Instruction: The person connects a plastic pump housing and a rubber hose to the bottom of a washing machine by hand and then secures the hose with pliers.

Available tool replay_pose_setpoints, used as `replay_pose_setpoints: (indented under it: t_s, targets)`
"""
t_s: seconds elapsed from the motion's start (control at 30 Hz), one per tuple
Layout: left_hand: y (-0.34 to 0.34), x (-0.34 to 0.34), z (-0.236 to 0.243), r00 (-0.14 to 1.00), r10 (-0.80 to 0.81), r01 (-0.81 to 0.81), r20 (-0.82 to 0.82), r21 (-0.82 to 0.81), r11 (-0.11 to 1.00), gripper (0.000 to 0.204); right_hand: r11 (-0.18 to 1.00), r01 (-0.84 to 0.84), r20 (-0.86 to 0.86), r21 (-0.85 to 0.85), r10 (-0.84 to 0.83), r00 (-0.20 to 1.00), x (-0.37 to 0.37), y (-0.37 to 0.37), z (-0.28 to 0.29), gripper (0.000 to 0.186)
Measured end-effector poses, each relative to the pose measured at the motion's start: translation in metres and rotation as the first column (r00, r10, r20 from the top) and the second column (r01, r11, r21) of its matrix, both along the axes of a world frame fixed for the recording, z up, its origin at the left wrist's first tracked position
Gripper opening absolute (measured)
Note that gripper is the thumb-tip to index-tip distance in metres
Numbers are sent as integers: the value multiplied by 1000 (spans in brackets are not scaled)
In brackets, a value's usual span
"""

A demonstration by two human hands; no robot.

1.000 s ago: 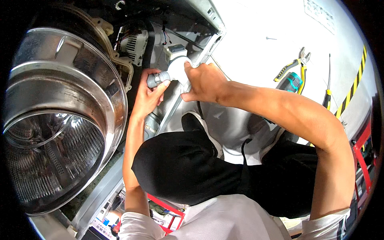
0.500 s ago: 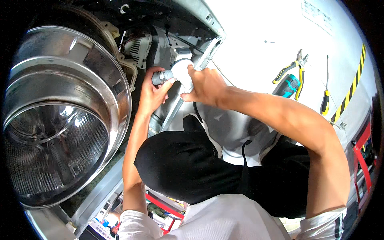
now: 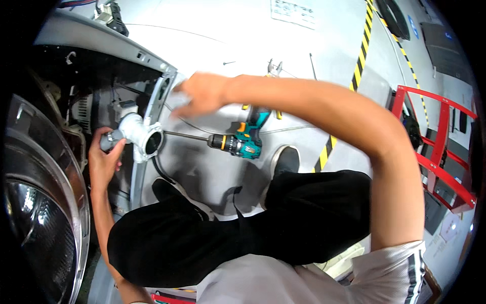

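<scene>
the left hand (image 3: 105,159) grips the grey cylindrical stub (image 3: 112,140) of the white plastic housing (image 3: 132,127), centre left of frame. the right hand (image 3: 202,93), blurred at upper centre, has fingers spread. caution: a slackened left grip could tip the housing.

You can read no words here: the printed patch (image 3: 292,13) on the pale floor (image 3: 243,30), top centre of the frame, is too small; the blue sign (image 3: 413,26), upper right, too blurred.
</scene>
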State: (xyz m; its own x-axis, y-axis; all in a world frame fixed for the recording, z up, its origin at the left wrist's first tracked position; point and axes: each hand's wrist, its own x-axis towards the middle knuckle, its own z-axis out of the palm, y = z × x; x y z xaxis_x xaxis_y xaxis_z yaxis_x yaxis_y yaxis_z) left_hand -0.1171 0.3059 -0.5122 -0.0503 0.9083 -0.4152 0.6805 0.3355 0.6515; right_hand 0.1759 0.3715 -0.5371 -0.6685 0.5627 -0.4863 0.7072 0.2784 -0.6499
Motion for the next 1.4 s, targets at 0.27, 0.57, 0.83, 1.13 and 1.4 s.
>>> replay_pose_setpoints:
  t_s: [0.27,0.57,0.83,1.13,1.4]
  targets:
    - [0,-8,-1,1000,-8,7,23,25,1000,32,887,420,529,194,-455,717,215,-54,-88,54]
    - [-7,-6,2,964,52,-43,260,-39,998,35,689,699,444,193,-696,564,206,-135,-178,46]
    - [-3,-6,4,982,-11,14,191,-14,1000,38,279,917,234,-283,-908,349,200,-102,-120,44]
    - [-4,-4,10,979,-18,19,202,-1,1000,44,321,933,-422,-163,-878,228,181,-82,-91,25]
    - [-9,-2,11,988,-18,14,155,24,1000,40,459,621,-508,-636,-854,112,172,-82,3,44]
